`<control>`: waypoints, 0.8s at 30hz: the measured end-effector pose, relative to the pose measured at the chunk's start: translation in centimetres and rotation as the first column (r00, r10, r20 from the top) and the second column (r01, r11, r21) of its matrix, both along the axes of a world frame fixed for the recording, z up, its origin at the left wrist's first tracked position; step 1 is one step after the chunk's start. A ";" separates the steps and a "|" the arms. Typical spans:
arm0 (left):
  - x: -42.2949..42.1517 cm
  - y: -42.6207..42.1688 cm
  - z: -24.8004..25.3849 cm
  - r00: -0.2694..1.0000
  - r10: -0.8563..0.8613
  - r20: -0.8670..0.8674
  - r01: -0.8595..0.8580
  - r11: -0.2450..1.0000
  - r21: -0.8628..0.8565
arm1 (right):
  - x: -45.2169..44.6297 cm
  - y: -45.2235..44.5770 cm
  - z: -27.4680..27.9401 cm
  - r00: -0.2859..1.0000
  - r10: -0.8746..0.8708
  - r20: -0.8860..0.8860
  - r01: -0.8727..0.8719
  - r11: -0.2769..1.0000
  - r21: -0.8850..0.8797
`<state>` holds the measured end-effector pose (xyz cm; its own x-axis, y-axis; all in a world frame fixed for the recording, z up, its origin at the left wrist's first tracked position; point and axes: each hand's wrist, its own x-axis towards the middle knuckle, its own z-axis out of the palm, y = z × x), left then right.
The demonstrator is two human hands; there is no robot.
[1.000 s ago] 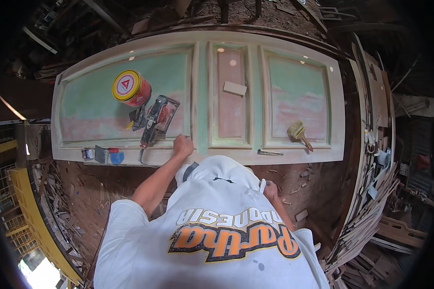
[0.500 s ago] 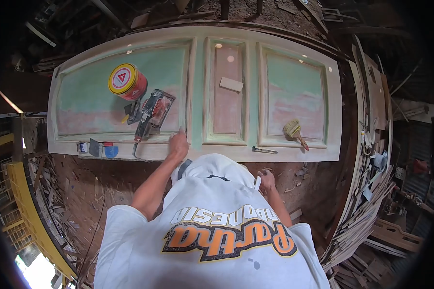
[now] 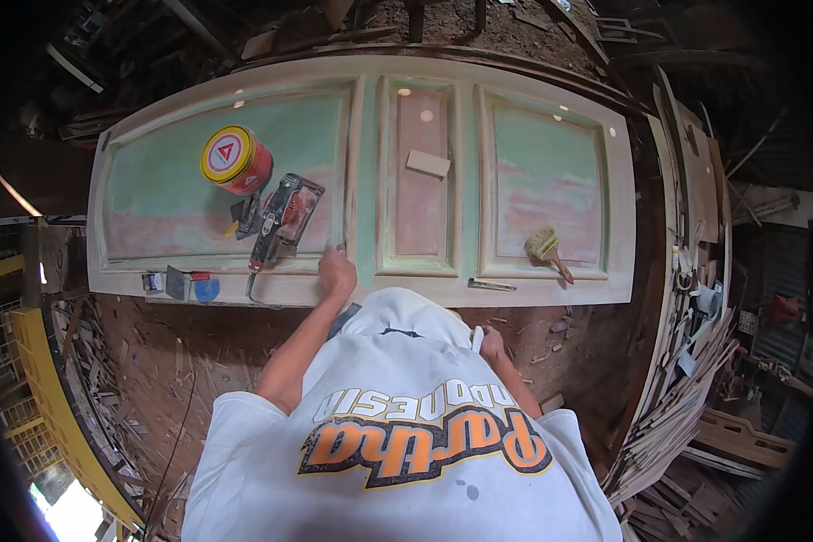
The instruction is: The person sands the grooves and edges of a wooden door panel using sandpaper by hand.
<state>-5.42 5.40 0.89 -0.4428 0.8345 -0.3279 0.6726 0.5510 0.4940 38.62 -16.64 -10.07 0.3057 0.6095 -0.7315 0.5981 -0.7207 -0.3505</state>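
A wide wooden panel (image 3: 361, 287) with moulded frames and green and pink patches lies flat before me. My left hand (image 3: 337, 274) is closed against the moulding at the lower right corner of the large left recess. What its fingers press there, if anything, is too small to make out. My right hand (image 3: 492, 343) hangs below the panel's near edge beside my white shirt (image 3: 406, 361), its fingers mostly hidden. Left of my left hand lies a power sander (image 3: 285, 217), touching or close to dark scrapers (image 3: 247, 215). Behind them stands a red tin (image 3: 244, 163) with a yellow-rimmed lid.
On the panel are a pale block (image 3: 428, 163), a brush (image 3: 546, 250), a thin tool (image 3: 492, 285) and several small scrapers (image 3: 179, 282). Stacked wood strips (image 3: 668, 388) stand at the right. A yellow frame (image 3: 59, 397) is at the left, with debris on the floor (image 3: 154, 352).
My left hand has shifted slightly along the moulding. My right hand has drawn a little closer behind the shirt. The view has moved slightly; the tools stay where they lay.
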 end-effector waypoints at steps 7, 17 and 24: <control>-3.3 1.1 0.8 0.839 -0.541 0.050 0.541 0.821 -0.181 | 2.0 0.4 -2.4 0.980 -0.178 -0.091 0.176 0.984 -0.020; -1.9 0.5 -1.9 0.993 0.037 0.108 -0.035 0.999 -0.015 | -0.4 0.8 0.1 0.995 -0.101 -0.017 0.101 0.995 0.017; -1.6 -0.9 -3.1 0.976 -0.218 -0.019 0.219 0.975 0.040 | -1.0 0.4 2.4 0.997 -0.048 -0.053 0.044 0.996 -0.075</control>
